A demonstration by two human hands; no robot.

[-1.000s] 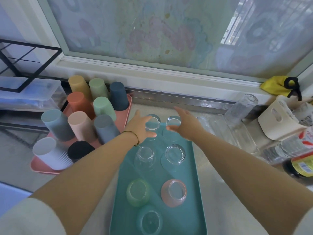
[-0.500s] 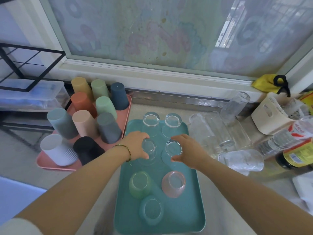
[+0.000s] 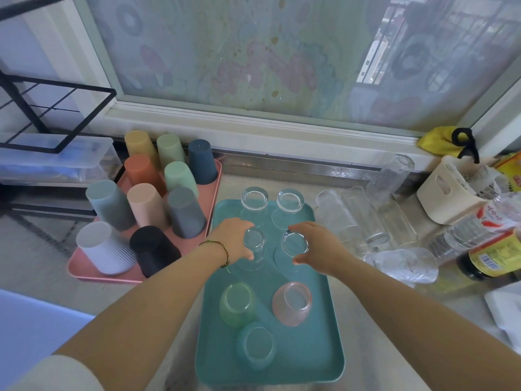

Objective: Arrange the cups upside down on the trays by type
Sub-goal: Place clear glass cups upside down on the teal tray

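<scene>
1. The left hand (image 3: 229, 238) grips the middle-left glass (image 3: 254, 241) on the teal tray (image 3: 318, 348). The right hand (image 3: 320, 246) grips the middle-right glass (image 3: 295, 244).
2. A second ago both hands were at the tray's far pair (image 3: 255, 198); that row looks settled.
3. Left of the tray, plastic cups (image 3: 143, 204) stand inverted on a pink tray (image 3: 84, 270). Right of it, tall glasses (image 3: 355, 218) lie unsorted on the bench (image 3: 366, 320).

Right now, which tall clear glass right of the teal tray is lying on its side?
The textured glass closest to the camera: it lies flat on the counter, while the other tall glasses behind it stand on end.
</scene>
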